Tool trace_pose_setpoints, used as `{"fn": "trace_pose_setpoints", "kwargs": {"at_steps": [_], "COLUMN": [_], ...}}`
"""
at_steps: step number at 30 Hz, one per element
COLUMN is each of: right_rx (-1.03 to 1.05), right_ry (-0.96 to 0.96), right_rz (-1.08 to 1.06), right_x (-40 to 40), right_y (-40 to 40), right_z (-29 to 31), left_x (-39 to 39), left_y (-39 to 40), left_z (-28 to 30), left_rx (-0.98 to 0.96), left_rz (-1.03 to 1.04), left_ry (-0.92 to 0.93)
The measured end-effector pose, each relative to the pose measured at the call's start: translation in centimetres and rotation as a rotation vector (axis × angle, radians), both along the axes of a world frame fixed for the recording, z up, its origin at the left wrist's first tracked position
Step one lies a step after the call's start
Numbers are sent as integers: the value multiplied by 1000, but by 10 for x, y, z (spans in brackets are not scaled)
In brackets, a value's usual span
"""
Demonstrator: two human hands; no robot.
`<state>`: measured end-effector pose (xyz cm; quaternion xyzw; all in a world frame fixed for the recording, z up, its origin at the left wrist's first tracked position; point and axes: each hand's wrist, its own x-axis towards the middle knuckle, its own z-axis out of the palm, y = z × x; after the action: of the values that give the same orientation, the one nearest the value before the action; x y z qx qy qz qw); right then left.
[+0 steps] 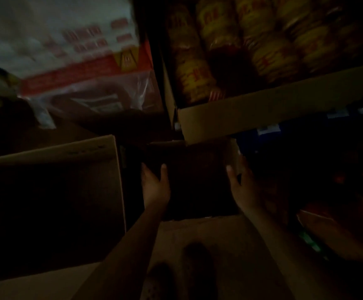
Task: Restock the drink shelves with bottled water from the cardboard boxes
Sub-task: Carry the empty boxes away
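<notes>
Cardboard box (198, 180), dark and open-topped, sits low between both hands: left hand (154, 185) grips its left wall, right hand (241, 187) its right. No water bottles can be made out; restocking looks barely begun. Tray (280, 109) above holds yellow-labelled bottles (219, 40).

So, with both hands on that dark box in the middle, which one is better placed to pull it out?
Neither clearly: it looks like a two-hand pull. The left hand grips the dark box's left edge, thumb on top; the right hand holds its right edge. The light is too dim for detail.
</notes>
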<state>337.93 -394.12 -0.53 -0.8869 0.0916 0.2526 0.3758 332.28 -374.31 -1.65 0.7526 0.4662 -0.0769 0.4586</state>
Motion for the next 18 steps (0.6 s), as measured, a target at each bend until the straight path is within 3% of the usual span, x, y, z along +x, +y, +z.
{"fn": "trace_pose_setpoints", "kwargs": {"at_steps": [5,10,14,18], "right_rx": [68,166,128,65], "right_ry": [30,-33,-51,-31], "right_rz": [-27,-119,-145,-108], "right_x": [-3,-11,-12,-20], "right_y": [-3,-4,-5,-11], "right_z": [-52,-76,-75,-47], "left_x": [-3,-15,-19,-30], "left_y": [16,16,16,7], "left_z": [-35,-44,-46,-26], "left_rx": [-148,-122,-115,12], "left_rz": [262,151,124,76], "left_ry": [63,-94,-135,-24]}}
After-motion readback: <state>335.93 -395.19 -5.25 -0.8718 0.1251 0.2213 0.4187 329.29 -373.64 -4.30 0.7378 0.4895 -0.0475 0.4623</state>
